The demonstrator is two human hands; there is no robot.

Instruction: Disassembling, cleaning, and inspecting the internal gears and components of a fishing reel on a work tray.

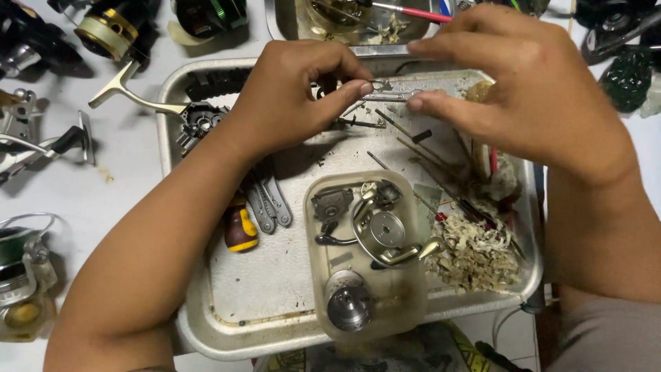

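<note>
At upper centre we pinch a thin metal wire part point(389, 91) between left hand point(289, 96) and right hand point(530, 89) fingertips; reel parts lie stripped in the plastic tub point(320, 275) below; reassembly looks unfinished.

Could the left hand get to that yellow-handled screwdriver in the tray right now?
Probably not at once: the left hand pinches a small metal part with the right hand. The screwdriver itself lies uncovered beside the forearm.
</note>
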